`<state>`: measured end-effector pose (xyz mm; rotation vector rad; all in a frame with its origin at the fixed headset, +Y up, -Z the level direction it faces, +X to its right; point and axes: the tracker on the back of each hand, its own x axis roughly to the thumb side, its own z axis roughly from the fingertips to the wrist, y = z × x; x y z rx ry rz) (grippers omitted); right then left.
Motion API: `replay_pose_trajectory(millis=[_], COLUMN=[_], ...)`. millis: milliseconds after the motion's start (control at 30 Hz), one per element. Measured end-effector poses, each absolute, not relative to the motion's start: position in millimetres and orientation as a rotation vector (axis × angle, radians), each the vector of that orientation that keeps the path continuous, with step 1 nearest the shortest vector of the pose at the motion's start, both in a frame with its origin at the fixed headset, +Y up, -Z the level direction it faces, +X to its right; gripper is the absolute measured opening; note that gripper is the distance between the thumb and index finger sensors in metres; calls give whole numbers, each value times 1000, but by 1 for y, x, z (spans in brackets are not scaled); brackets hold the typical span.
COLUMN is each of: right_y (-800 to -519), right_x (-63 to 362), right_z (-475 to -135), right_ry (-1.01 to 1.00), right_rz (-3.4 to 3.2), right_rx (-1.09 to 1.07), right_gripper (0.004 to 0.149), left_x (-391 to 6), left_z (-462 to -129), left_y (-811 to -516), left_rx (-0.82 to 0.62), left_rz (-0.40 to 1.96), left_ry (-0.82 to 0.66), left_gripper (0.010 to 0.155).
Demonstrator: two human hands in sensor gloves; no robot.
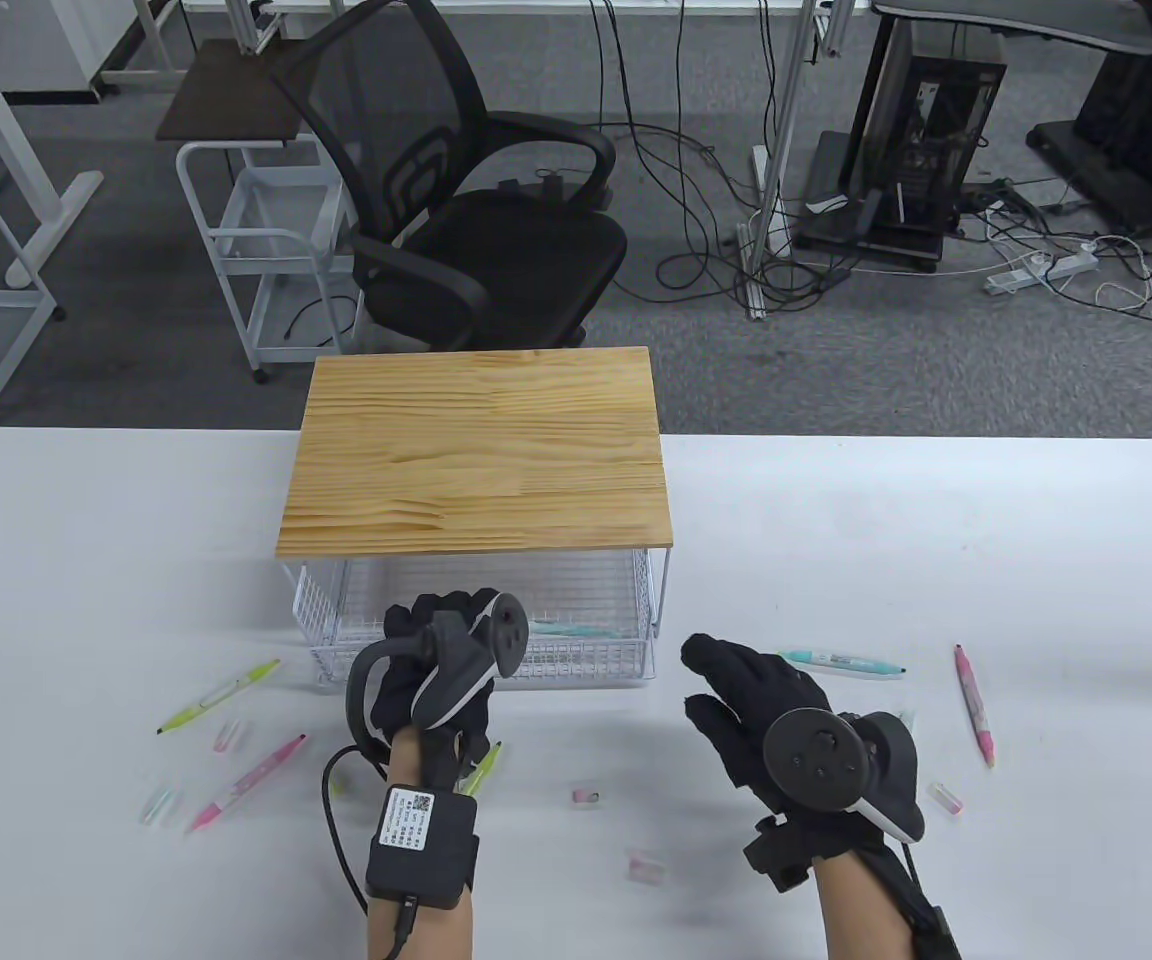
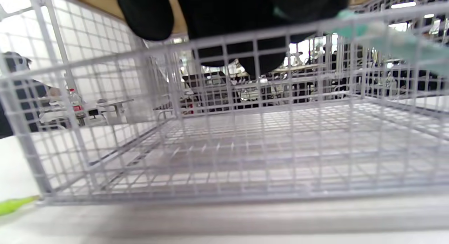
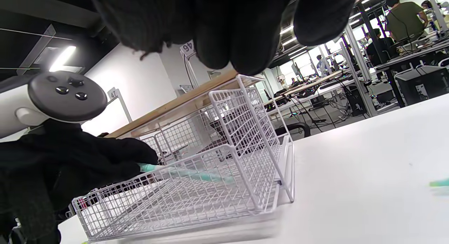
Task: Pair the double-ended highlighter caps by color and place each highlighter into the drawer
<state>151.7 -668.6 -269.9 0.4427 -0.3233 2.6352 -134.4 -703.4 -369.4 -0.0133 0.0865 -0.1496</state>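
A white wire drawer (image 1: 586, 672) is pulled out from under a wooden-topped rack (image 1: 476, 450). My left hand (image 1: 436, 618) reaches over the drawer's front wall and pinches one end of a teal highlighter (image 1: 576, 630). The pen lies level just above the drawer's mesh floor (image 3: 196, 174). My right hand (image 1: 726, 690) hovers to the right of the drawer with its fingers spread, holding nothing. On the table lie a yellow-green highlighter (image 1: 219, 695), a pink one (image 1: 248, 783), a second teal one (image 1: 841, 661) and a second pink one (image 1: 974, 705).
Another yellow-green pen (image 1: 484, 768) shows partly from under my left wrist. Loose caps lie at left (image 1: 229, 737) (image 1: 158, 804), in the front middle (image 1: 585, 796) (image 1: 647, 866) and by my right hand (image 1: 946, 798). A black office chair (image 1: 476, 200) stands behind the table.
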Motion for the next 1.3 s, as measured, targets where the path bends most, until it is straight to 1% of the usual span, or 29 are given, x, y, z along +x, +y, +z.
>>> replay_pose_trajectory(millis=[133,233,400,467,600,700,767,833,867,933,1000,1067,1300], right_y=[-668,-668,-668,-668,-668,-668,-668,-668,-667,-667,-667,-668,-674], right_x=[151,150,149,149,149,148,149,149,149,150,151,153,157], right_z=[-269,-269,-269,-268,-268,-268,-268,-268,-268,-268,-268,-269,-273], right_ry=[-324,-322,-325,-327,-332,-336,-340,-346,-347,-348,-349,-347,-318], right_rz=[2641,2636,2642,2644,2648,2658,2665,2671,2675,2683,2689,2693,2727], right_rx=[449,453,459,460,458,456,455,452,450,444,438,427,395], right_gripper=[58,58,58,58,58,59,59,59,59,59,59,59,59], left_x=[-133,-132,-131,-133,-137,-143,-149,-154,-157,-162,-164,-163,-149], left_z=[-370,-370,-360,-353,-327,-308,-303,-304,-307,-311,-315,-319,-326], left_y=[-701,-701,-695,-691,-684,-687,-692,-700,-704,-712,-720,-729,-754], left_rx=[-46,-38,11,33,119,158,111,12,-57,-116,-134,-181,-325], left_rz=[-163,-174,-163,-139,-82,-28,-35,-68,-90,-107,-102,-123,-318], left_ry=[98,101,66,35,-66,-79,-57,-15,6,27,31,31,34], left_gripper=[50,50,56,58,59,57,54,53,55,60,60,61,67])
